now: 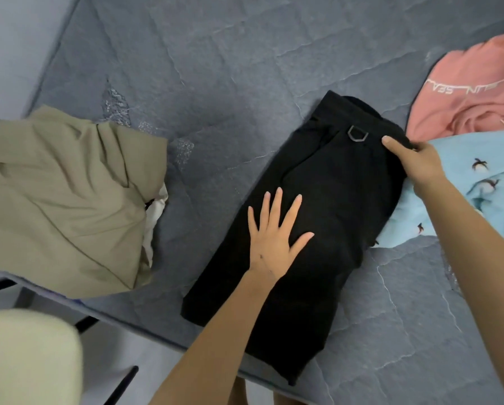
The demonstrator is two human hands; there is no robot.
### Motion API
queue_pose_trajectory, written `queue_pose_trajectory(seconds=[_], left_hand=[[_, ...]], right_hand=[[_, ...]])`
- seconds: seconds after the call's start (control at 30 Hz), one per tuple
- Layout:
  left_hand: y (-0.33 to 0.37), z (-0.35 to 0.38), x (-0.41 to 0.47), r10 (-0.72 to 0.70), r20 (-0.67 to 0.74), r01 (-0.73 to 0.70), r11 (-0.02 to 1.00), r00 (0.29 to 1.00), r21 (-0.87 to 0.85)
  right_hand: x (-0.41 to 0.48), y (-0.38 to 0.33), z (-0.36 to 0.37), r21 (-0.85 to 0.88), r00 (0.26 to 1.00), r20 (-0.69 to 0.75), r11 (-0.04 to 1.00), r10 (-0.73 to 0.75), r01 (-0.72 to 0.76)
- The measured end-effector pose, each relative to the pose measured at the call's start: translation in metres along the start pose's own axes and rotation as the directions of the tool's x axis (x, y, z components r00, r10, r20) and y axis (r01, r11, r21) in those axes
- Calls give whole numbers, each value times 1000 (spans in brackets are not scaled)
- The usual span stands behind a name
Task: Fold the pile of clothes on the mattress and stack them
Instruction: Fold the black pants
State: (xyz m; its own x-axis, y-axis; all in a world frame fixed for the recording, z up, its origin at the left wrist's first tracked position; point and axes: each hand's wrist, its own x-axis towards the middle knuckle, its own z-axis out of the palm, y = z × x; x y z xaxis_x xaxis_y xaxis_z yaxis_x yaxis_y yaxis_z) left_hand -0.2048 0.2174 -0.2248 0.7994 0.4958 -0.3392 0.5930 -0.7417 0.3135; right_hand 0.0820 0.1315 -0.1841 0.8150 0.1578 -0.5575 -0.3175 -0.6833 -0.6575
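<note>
Black trousers (326,182) lie folded lengthwise on the grey mattress (215,68), waistband with a metal ring at the far end. My left hand (274,232) rests flat on their middle, fingers spread. My right hand (414,162) grips the waistband's right corner, thumb on top. A khaki garment (57,200) lies rumpled at the left. A pink top (464,92) with white lettering and a light blue garment (478,194) with small bird prints lie unfolded at the right, the blue one partly under my right arm.
The mattress's near edge (145,331) runs diagonally at bottom left, with black frame bars (122,384) and pale floor below. A cream cushion-like object (25,358) sits at the bottom left corner. A pale wall (19,39) borders the upper left.
</note>
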Motion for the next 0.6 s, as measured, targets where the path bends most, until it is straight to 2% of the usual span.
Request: queue_pose_trajectory(seconds=[0.07, 0.17, 0.3, 0.4, 0.5, 0.6], left_hand=[[0, 5, 8, -15, 104, 10, 999, 994, 48], [-1, 8, 17, -36, 221, 16, 995, 975, 94], [1, -1, 14, -27, 206, 16, 998, 978, 56], [7, -9, 8, -51, 168, 61, 996, 985, -58], [12, -17, 8, -104, 195, 127, 985, 975, -113], [20, -22, 16, -81, 206, 99, 992, 975, -75]], right_hand=[[-2, 1, 3, 89, 998, 38, 994, 53, -56], [-9, 0, 12, 174, 998, 4, 983, 56, -56], [-19, -7, 16, 412, 994, 66, 905, 88, -107], [-26, -15, 4, 525, 987, 143, 839, 76, -141], [-38, -20, -13, 617, 996, 83, 783, 34, -78], [-51, -15, -33, 658, 1000, 6, 753, 2, -6]])
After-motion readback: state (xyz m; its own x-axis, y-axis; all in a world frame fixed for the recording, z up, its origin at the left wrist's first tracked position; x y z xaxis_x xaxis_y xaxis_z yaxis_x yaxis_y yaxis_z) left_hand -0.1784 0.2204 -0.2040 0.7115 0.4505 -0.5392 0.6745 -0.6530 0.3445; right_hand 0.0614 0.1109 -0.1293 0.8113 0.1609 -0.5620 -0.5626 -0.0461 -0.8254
